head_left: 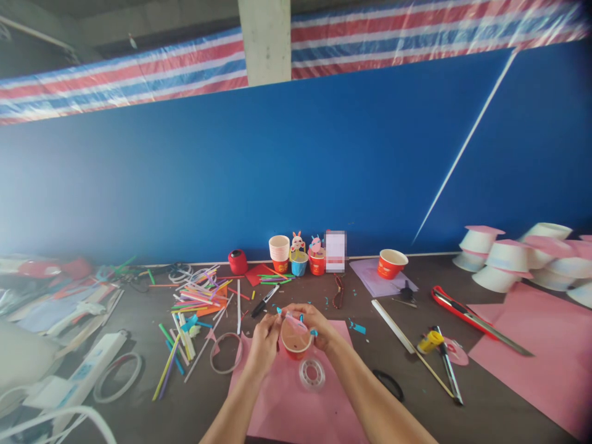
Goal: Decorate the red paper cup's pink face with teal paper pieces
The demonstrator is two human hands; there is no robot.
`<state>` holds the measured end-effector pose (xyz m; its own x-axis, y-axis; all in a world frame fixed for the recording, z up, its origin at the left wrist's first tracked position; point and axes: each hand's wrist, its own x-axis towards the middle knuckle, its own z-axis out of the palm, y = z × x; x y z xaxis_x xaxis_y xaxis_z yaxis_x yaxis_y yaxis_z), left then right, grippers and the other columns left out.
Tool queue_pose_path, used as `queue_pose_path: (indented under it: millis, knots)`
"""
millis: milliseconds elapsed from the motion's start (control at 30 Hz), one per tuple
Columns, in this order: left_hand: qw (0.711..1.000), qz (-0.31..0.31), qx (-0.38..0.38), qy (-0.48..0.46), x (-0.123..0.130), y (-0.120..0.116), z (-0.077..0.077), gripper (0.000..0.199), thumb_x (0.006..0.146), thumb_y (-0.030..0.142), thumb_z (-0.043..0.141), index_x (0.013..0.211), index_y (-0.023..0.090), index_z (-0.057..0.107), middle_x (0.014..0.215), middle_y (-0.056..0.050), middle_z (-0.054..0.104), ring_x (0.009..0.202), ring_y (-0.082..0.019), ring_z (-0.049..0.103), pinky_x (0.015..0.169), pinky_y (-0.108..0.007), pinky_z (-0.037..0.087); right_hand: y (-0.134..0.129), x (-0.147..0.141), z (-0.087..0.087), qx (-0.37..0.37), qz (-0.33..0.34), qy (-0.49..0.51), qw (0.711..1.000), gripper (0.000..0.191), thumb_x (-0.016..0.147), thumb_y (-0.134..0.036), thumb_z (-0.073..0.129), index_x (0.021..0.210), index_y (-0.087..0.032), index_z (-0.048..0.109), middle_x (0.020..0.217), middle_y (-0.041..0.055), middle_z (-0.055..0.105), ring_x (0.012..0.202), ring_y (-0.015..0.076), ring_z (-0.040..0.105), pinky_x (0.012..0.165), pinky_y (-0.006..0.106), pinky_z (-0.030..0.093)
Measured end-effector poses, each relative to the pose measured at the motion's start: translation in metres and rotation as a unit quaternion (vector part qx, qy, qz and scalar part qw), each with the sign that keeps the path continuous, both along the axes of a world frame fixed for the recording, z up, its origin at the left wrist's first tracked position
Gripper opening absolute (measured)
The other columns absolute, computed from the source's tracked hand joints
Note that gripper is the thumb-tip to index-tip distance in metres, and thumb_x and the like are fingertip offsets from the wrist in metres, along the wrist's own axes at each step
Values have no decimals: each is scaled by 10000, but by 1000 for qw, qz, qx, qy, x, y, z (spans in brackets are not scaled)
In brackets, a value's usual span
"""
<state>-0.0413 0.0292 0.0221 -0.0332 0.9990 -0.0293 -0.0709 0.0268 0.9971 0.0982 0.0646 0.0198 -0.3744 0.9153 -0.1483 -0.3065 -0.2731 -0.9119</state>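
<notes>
Just in front of me, my left hand [264, 336] and my right hand [319, 327] close around opposite sides of a red paper cup [296, 354], which tilts its mouth toward me. A pink paper cutout [295, 321] with small blue pieces sits at the cup's far rim, between my fingers. The fingertips partly cover the cutout, so I cannot tell whether it is fixed to the cup. Under the cup lies a pink paper sheet [296, 413], and a roll of clear tape [312, 374] rests on it, close to the cup.
Colourful paper straws [203, 296] and a black marker [265, 301] lie to the left, beyond a power strip [90, 367]. Stacked cups [279, 248] and decorated cups [299, 262] stand along the blue wall. Rightward are a red utility knife [462, 311], a pen [448, 370] and white paper bowls [502, 265].
</notes>
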Motion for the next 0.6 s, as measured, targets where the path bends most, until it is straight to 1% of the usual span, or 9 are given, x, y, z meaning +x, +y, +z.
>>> queue_pose_path:
  millis: [67, 133, 200, 267, 433, 600]
  knots:
    - [999, -40, -17, -14, -2, 2, -3, 382, 671, 489, 603, 790, 130, 660, 539, 15, 476, 452, -68, 375, 420, -180, 291, 0, 0, -1, -5, 6, 3, 1000, 306, 537, -252, 717, 807, -113, 681, 678, 45, 642, 608, 141, 549, 596, 255, 395]
    - [996, -58, -52, -45, -3, 5, -6, 405, 669, 480, 613, 864, 126, 651, 560, 13, 486, 450, -55, 375, 404, -163, 267, 1, 1, -3, -16, 10, 12, 1000, 304, 550, -261, 710, 812, -109, 679, 668, 50, 642, 603, 144, 551, 590, 259, 397]
    - [992, -54, -88, -78, -5, 7, -8, 412, 647, 454, 647, 894, 124, 641, 599, 2, 513, 467, -49, 399, 404, -150, 265, 1, 2, -5, -24, 9, 21, 999, 285, 561, -262, 705, 803, -114, 679, 671, 48, 644, 589, 134, 547, 585, 255, 398]
    - [988, -51, -106, -96, -6, 8, -8, 390, 637, 432, 666, 868, 119, 640, 616, -2, 520, 480, -46, 413, 401, -141, 259, 2, 2, -5, -29, 5, 26, 999, 270, 559, -255, 708, 792, -123, 678, 682, 42, 647, 579, 122, 540, 583, 248, 397]
    - [985, -44, -118, -114, -6, 7, -7, 320, 625, 413, 684, 751, 127, 616, 587, 18, 499, 479, -39, 411, 398, -134, 262, 2, 3, -4, -38, 5, 31, 999, 313, 490, -215, 731, 786, -126, 679, 654, 31, 645, 596, 128, 542, 591, 246, 394]
    - [985, -34, -120, -116, -5, 7, -7, 328, 601, 422, 697, 737, 143, 593, 573, 36, 488, 472, -43, 418, 392, -135, 276, 1, 3, -2, -43, 2, 31, 999, 329, 469, -207, 735, 781, -122, 675, 644, 27, 641, 570, 121, 529, 572, 240, 381]
